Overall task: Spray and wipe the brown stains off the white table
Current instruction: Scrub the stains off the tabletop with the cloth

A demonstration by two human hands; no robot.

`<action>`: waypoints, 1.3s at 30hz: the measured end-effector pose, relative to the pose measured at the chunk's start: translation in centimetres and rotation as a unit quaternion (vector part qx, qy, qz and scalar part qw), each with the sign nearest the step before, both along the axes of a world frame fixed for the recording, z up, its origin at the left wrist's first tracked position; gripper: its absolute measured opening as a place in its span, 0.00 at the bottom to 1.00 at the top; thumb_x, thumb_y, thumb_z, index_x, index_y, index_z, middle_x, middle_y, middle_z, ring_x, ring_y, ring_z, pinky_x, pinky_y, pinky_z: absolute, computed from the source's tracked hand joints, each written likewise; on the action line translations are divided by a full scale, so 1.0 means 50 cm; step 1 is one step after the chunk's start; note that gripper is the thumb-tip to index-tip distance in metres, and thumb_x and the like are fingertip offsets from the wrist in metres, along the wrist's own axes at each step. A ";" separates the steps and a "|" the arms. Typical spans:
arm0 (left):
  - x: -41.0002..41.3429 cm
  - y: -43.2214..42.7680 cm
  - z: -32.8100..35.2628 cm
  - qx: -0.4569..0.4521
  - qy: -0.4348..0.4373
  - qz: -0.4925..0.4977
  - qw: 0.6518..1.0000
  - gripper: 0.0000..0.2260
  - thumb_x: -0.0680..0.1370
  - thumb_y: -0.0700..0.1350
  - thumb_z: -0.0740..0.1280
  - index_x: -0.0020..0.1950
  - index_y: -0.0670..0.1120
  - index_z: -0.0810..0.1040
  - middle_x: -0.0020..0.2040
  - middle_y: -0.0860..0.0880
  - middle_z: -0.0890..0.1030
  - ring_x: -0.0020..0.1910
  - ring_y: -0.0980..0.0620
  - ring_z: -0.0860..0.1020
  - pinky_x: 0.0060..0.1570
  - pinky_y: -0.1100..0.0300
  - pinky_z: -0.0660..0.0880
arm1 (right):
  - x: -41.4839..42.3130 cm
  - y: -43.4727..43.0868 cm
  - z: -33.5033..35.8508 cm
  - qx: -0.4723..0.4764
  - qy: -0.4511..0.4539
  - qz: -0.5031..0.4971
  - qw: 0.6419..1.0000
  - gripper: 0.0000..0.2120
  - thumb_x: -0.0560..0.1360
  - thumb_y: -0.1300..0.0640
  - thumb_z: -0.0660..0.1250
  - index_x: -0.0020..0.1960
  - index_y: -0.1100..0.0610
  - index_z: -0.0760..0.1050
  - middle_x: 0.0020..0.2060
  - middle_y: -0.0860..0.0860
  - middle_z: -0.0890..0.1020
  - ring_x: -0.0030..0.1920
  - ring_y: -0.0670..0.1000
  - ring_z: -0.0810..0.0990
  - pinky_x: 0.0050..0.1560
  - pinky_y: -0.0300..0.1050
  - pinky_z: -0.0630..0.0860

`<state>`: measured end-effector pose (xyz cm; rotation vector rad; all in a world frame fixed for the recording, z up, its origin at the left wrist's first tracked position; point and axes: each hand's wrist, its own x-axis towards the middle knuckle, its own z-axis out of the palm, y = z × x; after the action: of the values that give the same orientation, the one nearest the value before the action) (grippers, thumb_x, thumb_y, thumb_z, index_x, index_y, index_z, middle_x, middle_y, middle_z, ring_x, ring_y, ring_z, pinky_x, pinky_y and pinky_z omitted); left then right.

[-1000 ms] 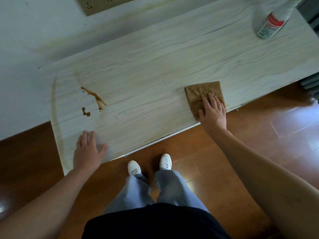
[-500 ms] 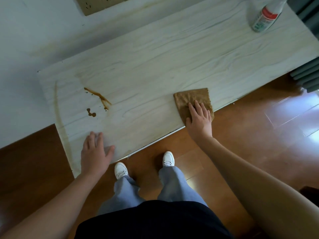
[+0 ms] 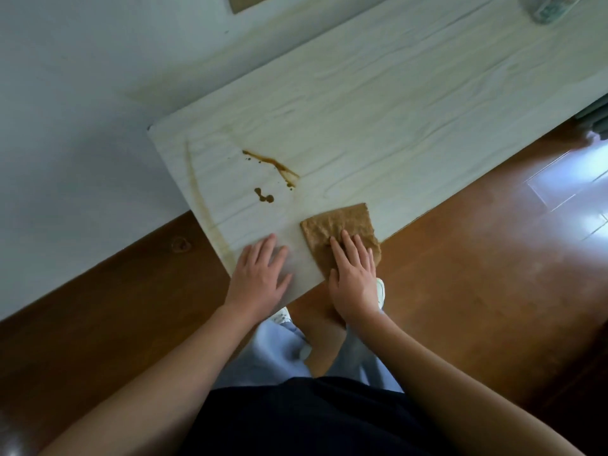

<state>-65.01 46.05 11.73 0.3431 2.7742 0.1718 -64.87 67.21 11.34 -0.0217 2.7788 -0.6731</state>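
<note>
A white wood-grain table (image 3: 394,110) carries a brown streak stain (image 3: 273,164) and a small brown blob stain (image 3: 264,195) near its left end. A folded brown cloth (image 3: 339,222) lies at the table's near edge, just right of the blob. My right hand (image 3: 353,274) presses flat on the cloth with straight fingers. My left hand (image 3: 260,274) rests flat on the bare tabletop beside the cloth, fingers spread. A faint brown curved smear (image 3: 197,192) runs along the table's left end.
The spray bottle (image 3: 549,4) stands at the far right of the table, mostly cut off by the frame's top. A white wall lies behind the table, with a socket plate (image 3: 243,1). Brown wooden floor (image 3: 477,258) surrounds my feet.
My right hand has slid the cloth left along the near edge, close to the stains and my left hand. My view has shifted, so the bottle sits almost out of frame.
</note>
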 end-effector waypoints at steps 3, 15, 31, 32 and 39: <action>-0.002 -0.028 -0.005 0.003 0.005 -0.020 1.000 0.25 0.83 0.58 0.59 0.75 0.46 0.71 0.79 0.40 0.64 0.78 0.40 0.62 0.75 0.44 0.64 | 0.051 -0.068 0.004 0.004 -0.005 0.035 0.999 0.30 0.79 0.57 0.59 0.80 0.53 0.60 0.81 0.51 0.56 0.81 0.54 0.48 0.80 0.57 0.45; -0.006 -0.052 -0.035 0.023 0.017 0.045 0.999 0.30 0.83 0.60 0.57 0.79 0.42 0.63 0.81 0.39 0.60 0.80 0.40 0.58 0.78 0.42 0.58 | -0.059 -0.046 -0.031 0.094 0.021 0.113 0.989 0.32 0.81 0.48 0.58 0.82 0.50 0.50 0.81 0.51 0.51 0.81 0.54 0.44 0.79 0.56 0.40; -0.045 0.007 -0.031 0.011 0.043 0.225 0.973 0.29 0.80 0.60 0.62 0.75 0.43 0.67 0.78 0.40 0.66 0.78 0.40 0.64 0.77 0.49 0.56 | -0.404 -0.163 -0.053 0.089 0.027 0.278 0.956 0.30 0.82 0.46 0.55 0.82 0.50 0.51 0.82 0.50 0.50 0.81 0.55 0.44 0.79 0.57 0.41; -0.050 0.017 -0.032 0.009 0.042 0.243 0.969 0.29 0.80 0.60 0.62 0.74 0.43 0.67 0.77 0.40 0.66 0.78 0.40 0.64 0.77 0.50 0.56 | -0.440 -0.175 -0.051 0.090 0.028 0.286 0.954 0.30 0.82 0.46 0.55 0.82 0.50 0.51 0.82 0.50 0.50 0.81 0.55 0.44 0.79 0.57 0.41; -0.064 0.066 -0.044 -0.010 0.051 0.320 0.946 0.31 0.82 0.62 0.59 0.78 0.42 0.64 0.80 0.39 0.62 0.80 0.40 0.60 0.78 0.46 0.61 | -0.703 -0.243 -0.054 0.103 0.053 0.292 0.949 0.29 0.82 0.46 0.53 0.81 0.50 0.53 0.81 0.52 0.52 0.81 0.57 0.48 0.79 0.57 0.45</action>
<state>-68.20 49.34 9.55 -0.5855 2.8837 0.2847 -100.02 55.07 8.62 -0.8209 2.7059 -0.2317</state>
